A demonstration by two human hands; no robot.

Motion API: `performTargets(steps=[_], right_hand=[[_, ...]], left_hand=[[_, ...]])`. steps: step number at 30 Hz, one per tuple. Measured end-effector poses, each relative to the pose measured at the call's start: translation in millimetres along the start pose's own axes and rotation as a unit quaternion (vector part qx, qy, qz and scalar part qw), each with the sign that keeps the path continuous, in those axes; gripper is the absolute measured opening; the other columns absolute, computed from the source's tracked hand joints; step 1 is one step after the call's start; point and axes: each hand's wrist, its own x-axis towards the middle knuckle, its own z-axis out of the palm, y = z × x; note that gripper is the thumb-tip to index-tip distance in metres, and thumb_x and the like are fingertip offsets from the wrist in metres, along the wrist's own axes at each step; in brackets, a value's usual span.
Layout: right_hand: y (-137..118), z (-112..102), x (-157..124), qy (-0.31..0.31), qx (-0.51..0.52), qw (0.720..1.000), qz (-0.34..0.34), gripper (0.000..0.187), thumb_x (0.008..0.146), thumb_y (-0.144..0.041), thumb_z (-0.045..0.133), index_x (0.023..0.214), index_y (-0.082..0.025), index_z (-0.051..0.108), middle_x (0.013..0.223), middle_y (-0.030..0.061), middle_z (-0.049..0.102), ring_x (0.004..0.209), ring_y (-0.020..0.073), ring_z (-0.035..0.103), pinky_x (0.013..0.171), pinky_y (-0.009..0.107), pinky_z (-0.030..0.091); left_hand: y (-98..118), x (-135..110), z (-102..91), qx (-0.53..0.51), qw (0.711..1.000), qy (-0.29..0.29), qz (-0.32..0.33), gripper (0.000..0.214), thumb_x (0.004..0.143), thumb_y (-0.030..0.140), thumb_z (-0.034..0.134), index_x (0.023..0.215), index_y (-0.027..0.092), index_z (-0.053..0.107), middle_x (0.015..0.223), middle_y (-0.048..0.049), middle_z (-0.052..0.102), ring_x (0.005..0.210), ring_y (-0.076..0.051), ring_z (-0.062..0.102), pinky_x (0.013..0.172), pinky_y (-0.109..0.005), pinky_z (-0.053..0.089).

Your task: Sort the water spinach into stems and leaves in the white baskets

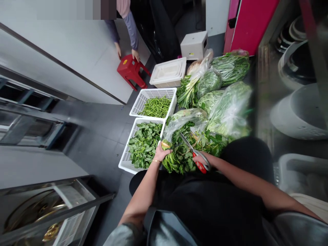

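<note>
My left hand (161, 152) is closed round a banded bunch of leafy greens (173, 163), its stems pointing towards me. In my right hand (203, 159) is a pair of scissors (189, 145) with red and grey handles, the blades pointing forward and left over loose greens. A clear plastic bag (176, 128) lies just beyond the bunch. Left of my left hand stands a white basket (123, 165) with leafy greens (145, 145) in it. Behind it, a second white basket (136, 102) holds green beans (156, 107).
Bagged vegetables (229, 109) and spring onions (189, 89) lie ahead. Beyond are stacked white trays (167, 71) and a white stool (194, 46). Another person's hands (135, 54) touch a red stool (129, 66). A metal rack (97, 200) stands left, large tubs (294, 109) right.
</note>
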Motion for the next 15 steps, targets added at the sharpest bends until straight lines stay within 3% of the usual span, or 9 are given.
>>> performTargets(steps=[7,11,15], right_hand=[[-3.9,4.3,-22.6,-0.084,0.039,0.996,0.000,0.015,0.070,-0.016,0.051,0.056,-0.017,0.048,0.039,-0.0023,0.050,0.033,0.0117,0.047,0.034,0.021,0.040],[-6.2,-1.2,-20.0,-0.074,0.029,0.996,0.032,0.024,0.067,-0.016,0.054,0.044,-0.016,0.046,0.033,0.0007,0.048,0.028,0.0134,0.045,0.030,0.023,0.036],[-7.5,10.2,-15.6,-0.057,0.073,0.995,0.038,0.024,0.072,-0.017,0.050,0.048,-0.017,0.045,0.037,-0.0005,0.047,0.032,0.0115,0.045,0.034,0.023,0.039]], left_hand=[[12.3,27.4,23.7,0.081,0.996,0.038,-0.021,0.056,0.043,0.024,0.081,0.092,0.015,0.054,0.083,-0.0046,0.063,0.079,-0.019,0.060,0.080,-0.034,0.046],[19.8,25.4,29.9,0.124,0.991,0.037,-0.033,0.054,0.044,0.025,0.080,0.091,0.015,0.054,0.084,-0.0061,0.063,0.083,-0.023,0.061,0.081,-0.035,0.046],[24.6,15.6,41.8,0.192,0.979,0.038,-0.055,0.056,0.050,0.030,0.077,0.099,0.016,0.052,0.091,-0.0087,0.064,0.089,-0.025,0.062,0.081,-0.035,0.046]])
